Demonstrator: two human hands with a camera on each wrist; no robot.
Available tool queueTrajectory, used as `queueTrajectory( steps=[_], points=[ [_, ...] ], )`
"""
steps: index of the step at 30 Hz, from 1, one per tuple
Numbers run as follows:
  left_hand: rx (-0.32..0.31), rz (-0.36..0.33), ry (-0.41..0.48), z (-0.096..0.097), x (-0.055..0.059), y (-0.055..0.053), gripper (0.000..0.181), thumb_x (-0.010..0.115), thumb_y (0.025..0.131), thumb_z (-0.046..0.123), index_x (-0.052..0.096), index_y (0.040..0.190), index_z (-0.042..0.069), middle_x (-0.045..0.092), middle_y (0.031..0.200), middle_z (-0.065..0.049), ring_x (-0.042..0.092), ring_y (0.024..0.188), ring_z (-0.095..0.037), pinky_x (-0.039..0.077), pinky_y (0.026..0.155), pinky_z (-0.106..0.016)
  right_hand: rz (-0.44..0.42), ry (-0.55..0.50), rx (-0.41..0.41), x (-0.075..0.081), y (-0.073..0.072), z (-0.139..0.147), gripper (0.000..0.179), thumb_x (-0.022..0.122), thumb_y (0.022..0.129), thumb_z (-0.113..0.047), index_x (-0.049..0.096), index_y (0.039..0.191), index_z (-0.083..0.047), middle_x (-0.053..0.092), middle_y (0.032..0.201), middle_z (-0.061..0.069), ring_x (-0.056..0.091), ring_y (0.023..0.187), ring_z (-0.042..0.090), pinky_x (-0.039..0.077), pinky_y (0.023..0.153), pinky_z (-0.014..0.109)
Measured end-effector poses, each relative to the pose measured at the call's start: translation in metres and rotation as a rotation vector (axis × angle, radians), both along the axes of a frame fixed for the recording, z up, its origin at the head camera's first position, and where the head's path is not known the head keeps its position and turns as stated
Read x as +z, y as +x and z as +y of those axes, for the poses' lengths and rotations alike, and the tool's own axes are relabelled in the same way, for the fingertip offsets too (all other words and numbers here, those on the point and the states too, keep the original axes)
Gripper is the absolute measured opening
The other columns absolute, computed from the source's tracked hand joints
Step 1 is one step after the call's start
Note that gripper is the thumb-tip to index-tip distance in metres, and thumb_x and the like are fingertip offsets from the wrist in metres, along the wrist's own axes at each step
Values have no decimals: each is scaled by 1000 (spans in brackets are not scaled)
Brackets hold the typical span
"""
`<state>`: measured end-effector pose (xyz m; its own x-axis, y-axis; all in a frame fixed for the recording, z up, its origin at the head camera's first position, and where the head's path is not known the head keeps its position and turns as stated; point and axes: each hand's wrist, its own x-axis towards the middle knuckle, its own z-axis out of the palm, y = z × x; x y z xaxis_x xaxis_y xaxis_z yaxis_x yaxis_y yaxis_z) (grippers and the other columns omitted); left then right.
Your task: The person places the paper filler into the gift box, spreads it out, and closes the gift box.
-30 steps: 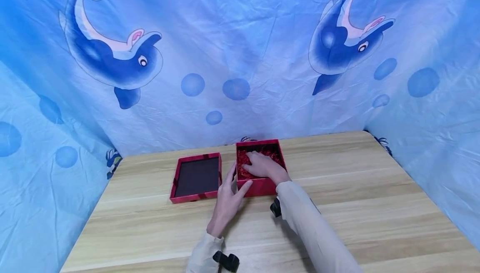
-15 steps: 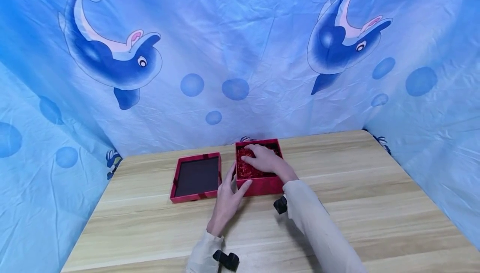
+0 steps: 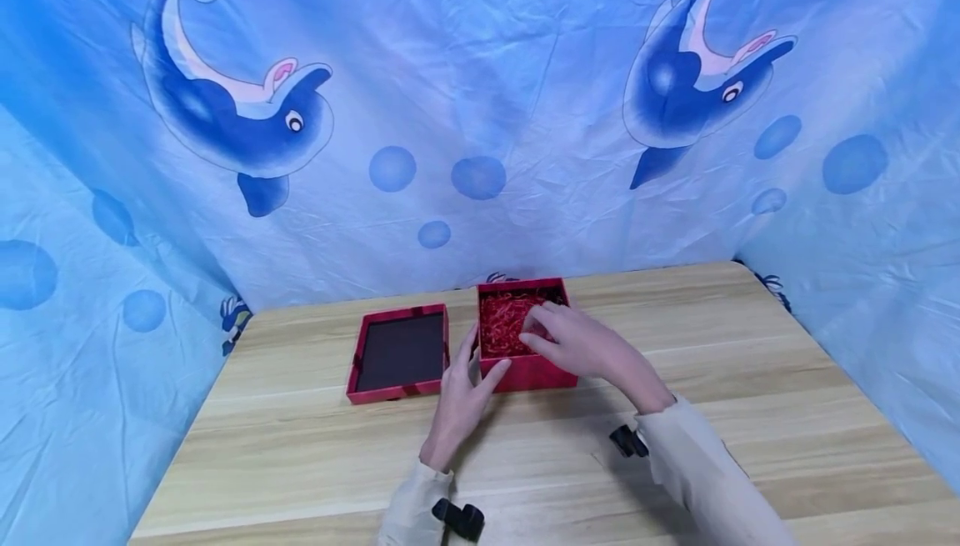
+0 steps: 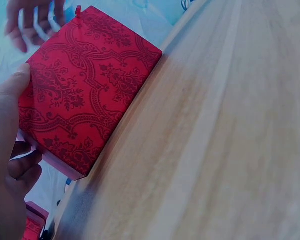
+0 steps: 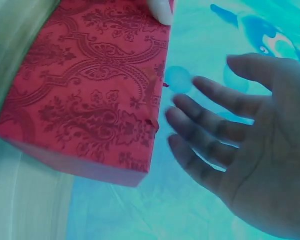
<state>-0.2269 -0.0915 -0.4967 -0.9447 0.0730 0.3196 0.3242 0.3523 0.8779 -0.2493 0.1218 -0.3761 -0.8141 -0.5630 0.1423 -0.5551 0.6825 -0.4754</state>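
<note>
The right hand (image 3: 581, 344) has lifted out of the red box (image 3: 525, 369). A second ago its palm lay flat on the red paper shreds (image 3: 504, 323), and half a second ago it had slid toward the box's 12 o'clock wall. Now it hangs above the box's 4 o'clock corner with fingers spread and loose, touching nothing. Its forearm has swung toward 3 o'clock. More of the shreds now lie uncovered, from the middle of the box to its 9 o'clock wall.
</note>
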Motion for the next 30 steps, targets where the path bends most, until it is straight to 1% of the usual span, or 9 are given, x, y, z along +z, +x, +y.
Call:
queueTrajectory(
  steps=[6,9,14,16,18,21,25,27,30],
  points=[
    [22,17,-25,-3,1,-1,82,72,98,45,30,165,21,35,164,-16,50,136,-41,41,110,-57,38,103,35,-19,9,-9,34,53,108,-43,64,103,-12,62,87,-3,62,79,14,54,74,39],
    [15,40,-44,-4,0,-1,81,72,99,41,30,165,19,36,163,-17,51,135,-41,41,110,-57,-25,154,11,-30,3,-18,45,51,107,-53,67,108,-11,63,83,-2,64,77,16,54,73,40],
    [-2,77,-35,-5,1,-1,80,71,100,37,30,165,16,37,162,-18,52,133,-42,41,110,-57,-162,236,-30,-29,-6,-29,69,44,105,-63,67,131,-4,73,103,11,72,94,26,55,87,46],
    [-1,70,-25,-5,2,-1,80,71,100,38,30,165,16,37,163,-18,51,134,-42,41,110,-57,-178,237,-17,-22,-7,-29,63,42,108,-58,66,131,-4,73,110,12,71,101,27,54,93,47],
    [3,45,-13,-4,2,-1,81,72,99,41,30,165,19,36,163,-16,50,136,-41,40,111,-56,-157,210,-4,-14,-6,-26,46,45,111,-44,68,119,-5,72,97,9,70,87,23,55,86,43],
    [4,18,-6,-2,3,-1,82,71,98,45,30,165,21,36,164,-15,49,137,-39,39,112,-56,-70,138,-18,-5,-3,-20,19,52,110,-23,63,101,-11,60,76,0,56,66,14,51,69,36],
    [15,0,-13,0,1,-1,83,72,97,48,30,165,23,36,164,-14,50,137,-37,38,113,-55,58,26,-58,-4,-6,-20,9,62,104,-17,62,95,-14,56,78,-7,51,70,10,48,66,32],
    [16,-3,-14,0,0,-1,83,72,97,48,30,165,23,35,164,-16,50,137,-37,38,113,-55,60,-13,-57,-9,-11,-24,8,64,103,-18,65,96,-14,60,82,-7,54,74,11,50,69,33],
    [16,-7,-11,-1,0,-1,83,72,97,47,31,165,23,34,164,-16,50,137,-37,39,112,-55,-48,-17,-28,-21,-23,-32,12,62,104,-18,70,99,-10,64,83,-5,56,71,11,51,70,33]
  ],
)
